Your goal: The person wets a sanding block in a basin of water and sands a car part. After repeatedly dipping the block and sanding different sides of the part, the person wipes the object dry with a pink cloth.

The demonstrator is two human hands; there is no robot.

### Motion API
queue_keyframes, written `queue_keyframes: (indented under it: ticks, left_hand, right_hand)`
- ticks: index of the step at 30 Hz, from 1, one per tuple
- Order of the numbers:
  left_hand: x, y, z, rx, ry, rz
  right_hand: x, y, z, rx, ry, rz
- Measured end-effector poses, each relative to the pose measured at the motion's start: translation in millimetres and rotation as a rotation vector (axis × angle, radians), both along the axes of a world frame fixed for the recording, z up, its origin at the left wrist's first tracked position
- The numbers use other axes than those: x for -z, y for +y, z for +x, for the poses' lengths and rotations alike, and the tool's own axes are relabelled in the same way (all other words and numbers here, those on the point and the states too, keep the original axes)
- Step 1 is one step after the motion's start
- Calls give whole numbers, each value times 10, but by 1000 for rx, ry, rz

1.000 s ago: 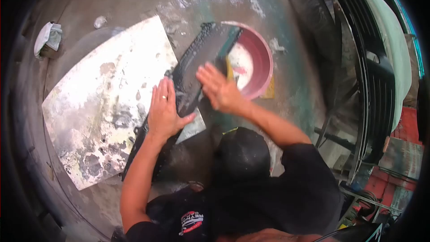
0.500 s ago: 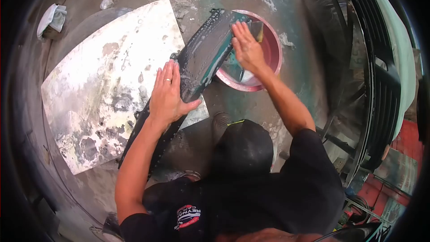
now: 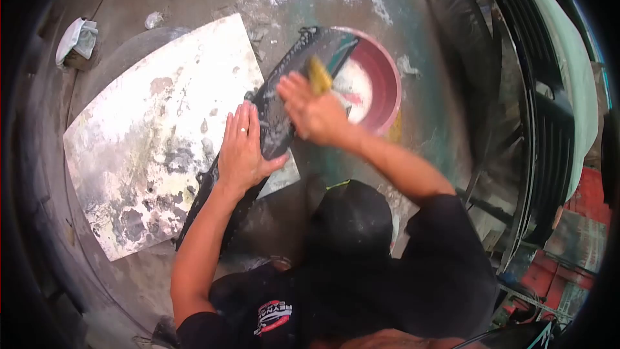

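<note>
A long dark panel (image 3: 274, 116), wet and streaked with suds, lies slantwise, its upper end over the edge of a reddish basin (image 3: 389, 84). My left hand (image 3: 242, 148), with a ring on one finger, rests flat on the panel's left edge, thumb stretched out. Across the panel's middle lies my right hand (image 3: 311, 111), blurred, palm down. A yellowish sheet or pad (image 3: 319, 76) sticks out beside its fingers, pressed between hand and panel. Whitish liquid and a small reddish patch show inside the basin.
A stained white board (image 3: 148, 136) lies left of the panel. Farther left stands a small box with a white cloth (image 3: 77, 42). A black slatted car part (image 3: 549, 123) stands on the right. The floor is wet at the top.
My right hand has moved down and left along the panel, from its upper end to its middle. The yellowish sheet shows more. My left hand stays in place on the panel.
</note>
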State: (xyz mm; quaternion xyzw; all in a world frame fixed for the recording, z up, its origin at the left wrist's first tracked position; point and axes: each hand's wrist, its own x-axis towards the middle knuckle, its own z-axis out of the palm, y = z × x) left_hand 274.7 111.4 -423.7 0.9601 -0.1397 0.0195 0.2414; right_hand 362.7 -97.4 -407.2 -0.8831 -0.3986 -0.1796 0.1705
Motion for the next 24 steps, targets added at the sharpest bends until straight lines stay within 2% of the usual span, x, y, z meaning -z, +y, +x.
queue_keyframes:
  ticks: [1,3,4,5,7,8,9,11,12,13,15,16,18,19,21,22,23,24]
  left_hand:
    - [13,7,-48,14,-14,9]
    - [-8,9,-61,15,-15,10]
    - [-12,4,-65,13,-12,6]
    - [-27,-2,-46,10,-15,2]
    - [-37,-11,-85,15,-4,12]
    - [-38,-11,-40,13,5,24]
    - [-36,-16,-3,8,0,24]
    - [-14,-9,-46,13,-25,1]
    - [-4,-12,-47,12,-20,4]
    - [2,-13,-74,14,-16,5]
    - [-9,-14,-53,0,-28,4]
    - [-17,-13,-91,-6,-24,3]
    - [-20,-15,-44,-3,-3,-4]
    - [-4,-20,-40,-19,8,-5]
    - [9,-9,-51,-5,-29,1]
    - [-13,-15,-46,-13,-21,-11]
    - [-12,-12,-87,-17,-9,-10]
    - [-13,-16,-81,-18,-9,-6]
  right_hand:
    - [24,-122,209,11,-25,-87]
    - [120,-309,905,425,198,-67]
    - [298,-440,1261,332,-130,-57]
    - [291,-366,1179,334,-139,-56]
    - [250,-14,660,313,-27,-89]
    - [17,161,267,268,43,-236]
    - [-26,126,352,264,37,-237]
    - [-11,-37,540,102,91,-177]
    - [-38,-64,839,384,285,-230]
    - [93,-204,1166,313,105,-160]
    - [160,-74,1130,375,230,-228]
    - [134,-14,853,369,233,-230]
    - [-2,126,290,-59,-20,-174]
    - [-4,111,338,-76,-10,-175]
    - [44,-71,490,-58,94,-180]
    - [99,-131,777,106,159,-162]
    - [17,-145,1000,277,332,-94]
    - [82,-100,954,286,249,-131]
